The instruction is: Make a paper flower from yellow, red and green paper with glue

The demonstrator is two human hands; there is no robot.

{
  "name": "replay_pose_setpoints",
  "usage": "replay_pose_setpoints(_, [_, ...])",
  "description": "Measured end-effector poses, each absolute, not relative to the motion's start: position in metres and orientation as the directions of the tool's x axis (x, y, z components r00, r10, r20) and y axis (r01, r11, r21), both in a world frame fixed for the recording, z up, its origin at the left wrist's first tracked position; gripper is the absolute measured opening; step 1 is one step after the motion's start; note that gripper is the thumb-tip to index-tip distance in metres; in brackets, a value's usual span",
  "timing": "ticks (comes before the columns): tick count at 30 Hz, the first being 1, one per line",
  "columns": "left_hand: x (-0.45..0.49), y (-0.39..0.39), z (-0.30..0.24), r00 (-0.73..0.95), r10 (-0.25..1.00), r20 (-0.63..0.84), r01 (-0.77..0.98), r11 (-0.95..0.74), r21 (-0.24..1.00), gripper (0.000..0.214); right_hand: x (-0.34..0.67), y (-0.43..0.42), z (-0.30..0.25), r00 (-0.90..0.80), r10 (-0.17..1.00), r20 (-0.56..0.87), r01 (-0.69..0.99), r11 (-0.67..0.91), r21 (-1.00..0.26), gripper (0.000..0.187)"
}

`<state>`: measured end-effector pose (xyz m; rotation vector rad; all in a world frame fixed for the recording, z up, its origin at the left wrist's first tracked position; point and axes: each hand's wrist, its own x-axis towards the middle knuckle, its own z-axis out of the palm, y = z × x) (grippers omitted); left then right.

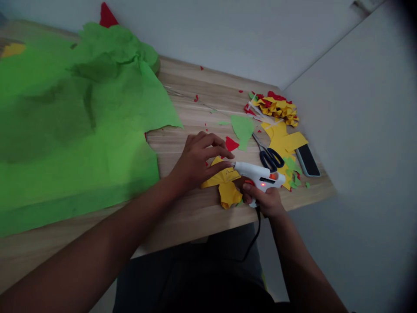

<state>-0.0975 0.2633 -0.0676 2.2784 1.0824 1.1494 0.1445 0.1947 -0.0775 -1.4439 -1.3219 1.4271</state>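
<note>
My right hand (265, 201) is wrapped round the handle of a white hot glue gun (256, 171), whose small red light glows. The gun's nozzle points left, and a black cord hangs from its handle. Close to that nozzle is my left hand (199, 158), its fingers curved and apart; whether a fingertip touches the tip I cannot tell. Beneath the nozzle and the left fingertips lies a folded yellow paper piece (230, 193), partly hidden by the hand.
Large green paper sheets (114, 161) cover the table's left side. Dark-handled scissors (272, 159), a green scrap (243, 129) and a red scrap (232, 144) lie beyond the gun. Farther right are crumpled yellow and red paper pieces (278, 110) and a phone (308, 161). A wall stands behind.
</note>
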Motion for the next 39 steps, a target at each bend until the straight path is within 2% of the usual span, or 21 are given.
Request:
replay_pose_setpoints(6, [-0.099,0.261,-0.064,0.324,0.758,0.566,0.455,-0.649,0.609,0.021,0.144,0.195,-0.076,-0.127,0.958,-0.257,0.177,-0.233,-0.956,0.036])
replay_pose_setpoints(14, [-0.102,0.265,-0.062,0.027,0.714,0.700,0.351,-0.662,0.662,0.019,0.145,0.195,-0.078,-0.124,0.957,-0.260,0.163,-0.239,-0.957,0.036])
replay_pose_setpoints(19, [-0.104,0.271,-0.065,-0.132,0.756,0.641,0.273,-0.594,0.757,0.024,0.145,0.196,-0.078,-0.139,0.957,-0.254,0.175,-0.229,-0.957,0.037])
replay_pose_setpoints(22, [-0.106,0.271,-0.064,-0.138,0.796,0.589,0.278,-0.540,0.794,0.029,0.147,0.196,-0.079,-0.153,0.956,-0.252,0.169,-0.226,-0.959,0.035])
replay_pose_setpoints(32, [-0.109,0.268,-0.055,-0.038,0.845,0.533,0.355,-0.487,0.798,0.049,0.147,0.197,-0.080,-0.203,0.957,-0.207,0.094,-0.191,-0.977,0.036])
replay_pose_setpoints(36, [-0.113,0.270,-0.056,-0.033,0.820,0.571,0.446,-0.499,0.743,0.041,0.146,0.200,-0.080,-0.217,0.964,-0.156,-0.020,-0.164,-0.986,0.029])
replay_pose_setpoints(39, [-0.116,0.272,-0.058,-0.044,0.787,0.615,0.434,-0.540,0.721,0.021,0.144,0.202,-0.077,-0.184,0.976,-0.114,-0.140,-0.141,-0.980,0.024])
